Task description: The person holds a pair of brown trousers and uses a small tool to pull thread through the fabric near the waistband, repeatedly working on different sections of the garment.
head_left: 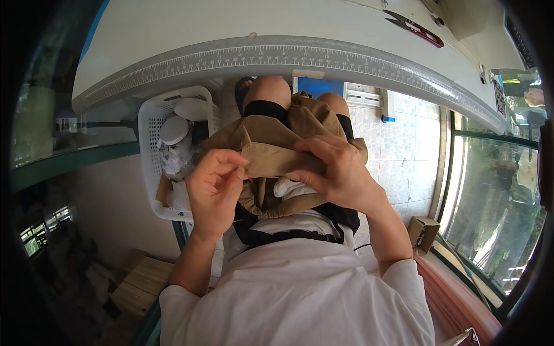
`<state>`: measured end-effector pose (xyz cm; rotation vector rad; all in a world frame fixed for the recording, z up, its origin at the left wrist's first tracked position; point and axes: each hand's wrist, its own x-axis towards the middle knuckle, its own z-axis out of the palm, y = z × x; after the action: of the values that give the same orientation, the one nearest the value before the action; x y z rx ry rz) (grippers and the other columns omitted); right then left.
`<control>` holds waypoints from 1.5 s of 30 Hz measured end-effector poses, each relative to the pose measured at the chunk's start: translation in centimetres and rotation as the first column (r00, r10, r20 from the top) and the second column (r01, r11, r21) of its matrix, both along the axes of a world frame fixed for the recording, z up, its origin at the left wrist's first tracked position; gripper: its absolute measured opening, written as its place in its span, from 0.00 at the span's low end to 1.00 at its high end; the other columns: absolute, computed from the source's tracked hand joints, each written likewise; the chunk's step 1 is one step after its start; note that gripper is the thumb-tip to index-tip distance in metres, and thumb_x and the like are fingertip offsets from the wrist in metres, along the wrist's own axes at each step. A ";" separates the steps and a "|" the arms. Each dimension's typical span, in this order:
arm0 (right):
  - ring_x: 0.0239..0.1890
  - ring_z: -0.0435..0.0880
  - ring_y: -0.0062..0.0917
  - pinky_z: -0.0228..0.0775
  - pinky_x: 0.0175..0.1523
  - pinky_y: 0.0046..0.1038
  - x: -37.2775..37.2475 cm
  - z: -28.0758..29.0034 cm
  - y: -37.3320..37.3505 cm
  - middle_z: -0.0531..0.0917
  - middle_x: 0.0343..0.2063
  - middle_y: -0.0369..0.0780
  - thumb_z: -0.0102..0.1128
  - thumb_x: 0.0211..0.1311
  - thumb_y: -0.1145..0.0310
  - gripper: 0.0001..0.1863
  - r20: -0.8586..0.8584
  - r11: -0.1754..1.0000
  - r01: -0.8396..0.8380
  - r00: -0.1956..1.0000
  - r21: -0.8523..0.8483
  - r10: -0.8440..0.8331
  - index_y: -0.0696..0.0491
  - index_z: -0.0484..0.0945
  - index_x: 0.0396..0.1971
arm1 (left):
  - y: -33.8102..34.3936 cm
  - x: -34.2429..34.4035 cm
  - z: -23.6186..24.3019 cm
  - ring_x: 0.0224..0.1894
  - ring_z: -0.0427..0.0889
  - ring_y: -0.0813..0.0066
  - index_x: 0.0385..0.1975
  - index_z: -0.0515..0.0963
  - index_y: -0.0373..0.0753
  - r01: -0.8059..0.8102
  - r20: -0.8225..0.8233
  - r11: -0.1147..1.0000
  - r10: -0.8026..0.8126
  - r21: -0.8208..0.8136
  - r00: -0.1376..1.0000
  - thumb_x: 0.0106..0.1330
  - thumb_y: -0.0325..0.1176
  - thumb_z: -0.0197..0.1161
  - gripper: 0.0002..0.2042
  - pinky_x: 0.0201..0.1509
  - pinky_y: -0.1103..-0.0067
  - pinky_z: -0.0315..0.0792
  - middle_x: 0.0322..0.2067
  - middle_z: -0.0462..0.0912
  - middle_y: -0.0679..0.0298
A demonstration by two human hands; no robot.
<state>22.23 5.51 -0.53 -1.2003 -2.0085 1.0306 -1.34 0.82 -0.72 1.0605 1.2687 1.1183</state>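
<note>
A tan garment (270, 160) lies bunched over my lap, with a gathered, elastic-looking edge near my waist. My left hand (212, 187) pinches one corner of a flat band of this cloth between thumb and fingertips. Across from it, my right hand (340, 173) grips the same band, thumb below and fingers over the top. Between the two hands the cloth is held fairly flat. Something white (288, 188) shows under the band beside my right thumb; its kind is unclear.
Beyond my knees runs a white worktable (231, 20) with a ruler-marked grey edge (288, 55). Red-handled thread snips (424, 34) lie on it, near a machine body (479, 29). A white plastic basket (151, 135) stands at left, a cardboard box (423, 233) at right.
</note>
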 end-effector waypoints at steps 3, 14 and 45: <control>0.35 0.82 0.39 0.74 0.43 0.36 1.8 -0.5 0.8 0.84 0.29 0.44 0.67 0.55 0.71 0.07 0.052 0.984 -0.091 0.994 -0.153 0.100 0.57 0.81 0.32 | 0.6 -1.6 -1.0 0.39 0.83 0.77 0.45 0.71 0.31 -0.033 0.018 0.999 0.033 0.014 0.999 0.69 0.16 0.53 0.08 0.49 0.76 0.80 0.39 0.82 0.59; 0.35 0.77 0.17 0.70 0.42 0.22 6.0 -1.5 -0.4 0.83 0.31 0.36 0.62 0.68 0.73 0.06 -0.211 0.809 0.068 0.949 -0.584 -0.233 0.61 0.81 0.36 | -1.4 5.0 -1.1 0.48 0.85 0.52 0.55 0.71 0.32 0.366 0.603 0.763 0.039 -0.533 0.797 0.77 0.38 0.51 0.17 0.50 0.65 0.81 0.52 0.80 0.44; 0.33 0.83 0.30 0.76 0.31 0.28 6.0 -1.1 -3.7 0.81 0.29 0.37 0.72 0.51 0.78 0.09 -0.094 0.989 0.143 0.985 -0.038 -0.146 0.56 0.81 0.31 | 0.0 8.0 -3.5 0.39 0.85 0.71 0.40 0.81 0.27 0.278 0.612 0.893 -0.005 -0.353 0.791 0.71 0.25 0.61 0.07 0.47 0.74 0.82 0.37 0.86 0.56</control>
<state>28.27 1.80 -1.65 -1.2681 -1.8098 1.0307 6.65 0.82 -4.22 0.4000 0.8365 0.8917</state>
